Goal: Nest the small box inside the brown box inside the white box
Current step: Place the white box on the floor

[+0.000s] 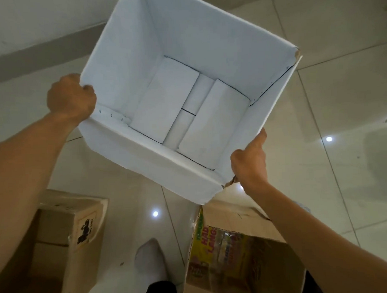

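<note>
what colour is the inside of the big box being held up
White all over, walls and bottom flaps, on the white box; it shows in the head view.

left arm: bare, reaching forward from lower left | left hand (71, 97): fist closed over a rim corner, knuckles up | right arm: bare, reaching from lower right | right hand (250, 160): clenched on near corner, fingertips seemingly hidden
</note>
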The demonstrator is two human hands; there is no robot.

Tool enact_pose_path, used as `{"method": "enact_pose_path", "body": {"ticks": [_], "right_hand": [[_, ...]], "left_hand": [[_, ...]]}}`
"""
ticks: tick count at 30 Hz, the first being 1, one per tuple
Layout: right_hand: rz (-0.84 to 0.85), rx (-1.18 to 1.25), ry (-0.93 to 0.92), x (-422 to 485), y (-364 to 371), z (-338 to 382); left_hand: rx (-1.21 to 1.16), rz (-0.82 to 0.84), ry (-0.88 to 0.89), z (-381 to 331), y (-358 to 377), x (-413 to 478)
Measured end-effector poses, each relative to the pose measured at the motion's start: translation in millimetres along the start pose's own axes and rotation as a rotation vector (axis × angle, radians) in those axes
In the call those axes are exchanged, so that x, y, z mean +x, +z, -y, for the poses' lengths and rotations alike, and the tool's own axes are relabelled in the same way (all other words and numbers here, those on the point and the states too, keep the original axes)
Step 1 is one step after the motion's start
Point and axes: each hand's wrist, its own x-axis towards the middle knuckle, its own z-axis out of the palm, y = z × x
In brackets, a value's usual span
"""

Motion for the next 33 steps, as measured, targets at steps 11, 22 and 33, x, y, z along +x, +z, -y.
{"method": "enact_pose_path", "body": {"ticks": [11,22,33], "right_hand": [[0.004,-0.202,-0.258,87.8,-73.2,24.7],[0.110,-0.422,-0.453,169.3,-127.9,86.0],[0.139,-0.509,-0.555,221.7,-149.8,138.2]], "left_hand": [[-0.022,0.023,-0.050,-30.8,15.3,-34.3],[-0.294,0.002,-0.274,-85.9,34.6,-79.8],[-0.415,-0.070,-0.289,-131.0,45.9,-68.9]]}}
